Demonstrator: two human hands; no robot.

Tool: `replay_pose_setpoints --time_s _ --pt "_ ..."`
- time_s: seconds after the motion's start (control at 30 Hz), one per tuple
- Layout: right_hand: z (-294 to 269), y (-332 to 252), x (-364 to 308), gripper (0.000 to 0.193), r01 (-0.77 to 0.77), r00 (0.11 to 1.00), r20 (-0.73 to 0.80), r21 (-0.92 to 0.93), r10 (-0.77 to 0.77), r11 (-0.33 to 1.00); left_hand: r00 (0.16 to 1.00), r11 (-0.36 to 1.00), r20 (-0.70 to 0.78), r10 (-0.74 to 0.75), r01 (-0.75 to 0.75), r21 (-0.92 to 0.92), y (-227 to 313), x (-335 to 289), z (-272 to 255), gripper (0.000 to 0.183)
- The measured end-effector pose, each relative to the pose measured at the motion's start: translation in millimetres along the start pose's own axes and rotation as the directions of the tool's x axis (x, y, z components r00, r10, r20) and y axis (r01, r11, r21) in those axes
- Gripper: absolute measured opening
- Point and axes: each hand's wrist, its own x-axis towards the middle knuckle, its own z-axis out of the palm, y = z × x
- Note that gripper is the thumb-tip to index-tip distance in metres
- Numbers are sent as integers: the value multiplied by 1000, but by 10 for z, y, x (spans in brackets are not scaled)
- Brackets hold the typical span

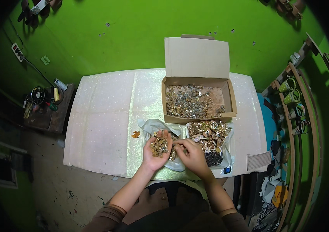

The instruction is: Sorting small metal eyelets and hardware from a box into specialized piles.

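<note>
My left hand (156,154) is turned palm up and cups a heap of small gold and silver metal pieces (158,146). It rests over a tray lined with a white plastic bag (176,166), where more small pieces show. Just to the right, my right hand (191,154) bends its fingers together at the edge of that heap; what the fingertips hold, if anything, is hidden. Beside it stands a second bag-lined tray (232,145) with shiny gold pieces (207,133) and a dark beaded bunch (213,159) at its near end.
Behind the trays an open cardboard box (232,98) holds many loose metal bits. An orange scrap (135,134) lies left on the glittery white tabletop (98,123). At right are a paper sheet (259,161) and a wooden rack (303,112) with sandals; a side table (52,120) stands left.
</note>
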Motion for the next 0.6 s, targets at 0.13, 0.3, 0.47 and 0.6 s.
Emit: replay_pose_setpoints --time_s 0.13,0.3,0.47,0.6 --pt "177 14 118 18 210 975 96 -115 -199 971 1000 990 13 2 -4 142 32 29 -94 27" --pt "224 42 290 22 434 897 256 -363 -359 825 981 958 -182 -70 117 260 82 1 -41 30" --pt "202 55 375 14 347 917 270 -180 -293 920 985 957 -106 -135 158 242 163 10 -97 29" --pt "141 104 391 15 31 974 221 101 -53 994 989 975 -150 21 13 224 155 -3 29 27"
